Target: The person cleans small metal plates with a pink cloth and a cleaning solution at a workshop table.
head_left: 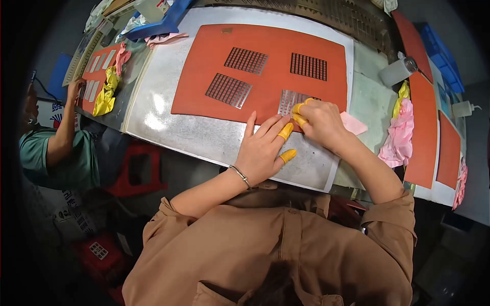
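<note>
Noting a slotted metal plate [286, 102] just right of centre in the frame, lying on an orange mat [194, 84] near its lower edge, partly hidden under the right hand [321, 120]. Looks thin and light; probably stiff if kept flat, yet easy to bend or kink across the rows of openings. Shines like smooth metal, so perhaps slippery under the yellow finger covers [289, 155]. Best taken by two opposite outer edges, without pinching the perforated middle. See curled fingers on the right hand; cannot tell whether gripping or merely pressing. See extended fingers and a thumb held apart on the left hand [260, 150], near the plate's lower edge, with nothing visibly held. Note also three similar plates [228, 91], higher or farther left in the frame
</note>
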The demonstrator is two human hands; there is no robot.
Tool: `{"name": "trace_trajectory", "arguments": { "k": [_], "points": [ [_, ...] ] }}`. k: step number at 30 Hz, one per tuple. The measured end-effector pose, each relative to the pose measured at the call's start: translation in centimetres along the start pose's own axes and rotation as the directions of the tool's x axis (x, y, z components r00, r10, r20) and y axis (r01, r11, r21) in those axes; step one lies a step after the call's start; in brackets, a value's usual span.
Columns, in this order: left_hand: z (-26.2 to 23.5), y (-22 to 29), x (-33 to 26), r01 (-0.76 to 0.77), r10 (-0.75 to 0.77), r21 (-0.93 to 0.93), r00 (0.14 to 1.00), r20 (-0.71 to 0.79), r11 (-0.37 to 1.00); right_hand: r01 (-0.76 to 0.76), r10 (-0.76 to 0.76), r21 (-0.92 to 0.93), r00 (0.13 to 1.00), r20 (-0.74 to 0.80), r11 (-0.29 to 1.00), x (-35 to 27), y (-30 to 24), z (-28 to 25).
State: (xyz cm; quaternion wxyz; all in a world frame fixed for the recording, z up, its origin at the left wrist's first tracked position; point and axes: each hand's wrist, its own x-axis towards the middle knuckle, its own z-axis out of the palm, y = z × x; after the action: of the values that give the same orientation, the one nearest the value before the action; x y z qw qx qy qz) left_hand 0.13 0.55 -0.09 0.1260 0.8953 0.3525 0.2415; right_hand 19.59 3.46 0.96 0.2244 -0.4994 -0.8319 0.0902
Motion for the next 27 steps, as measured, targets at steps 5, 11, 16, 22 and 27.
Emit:
{"name": "trace_trajectory", "arguments": {
  "k": [5,11,16,22,27],
  "points": [
    [0.2,-0.3,-0.2,-0.022,0.022,-0.004,1.0,-0.017,1.0,0.0,0.0,0.021,0.999,0.038,1.0,-0.5,0.7,-0.7],
    [0.3,0.0,0.0,-0.018,0.017,-0.042,1.0,-0.024,0.999,0.044,-0.043,-0.009,0.999,0.025,0.999,-0.1,0.9,-0.1],
    [0.3,-0.1,-0.1,-0.01,0.01,-0.005,1.0,-0.029,1.0,0.025,-0.027,0.045,0.999,0.034,0.999,-0.3,0.9,-0.8],
    [0.1,0.0,-0.2,-0.001,0.0,-0.006,1.0,-0.024,1.0,-0.003,0.003,-0.021,1.0,-0.018,1.0,0.2,1.4,0.0],
    [0.5,-0.1,-0.3,0.013,-0.013,0.0,1.0,-0.026,1.0,0.0,0.002,-0.044,0.999,0.047,0.999,-0.2,0.8,0.2]
  ]
}}
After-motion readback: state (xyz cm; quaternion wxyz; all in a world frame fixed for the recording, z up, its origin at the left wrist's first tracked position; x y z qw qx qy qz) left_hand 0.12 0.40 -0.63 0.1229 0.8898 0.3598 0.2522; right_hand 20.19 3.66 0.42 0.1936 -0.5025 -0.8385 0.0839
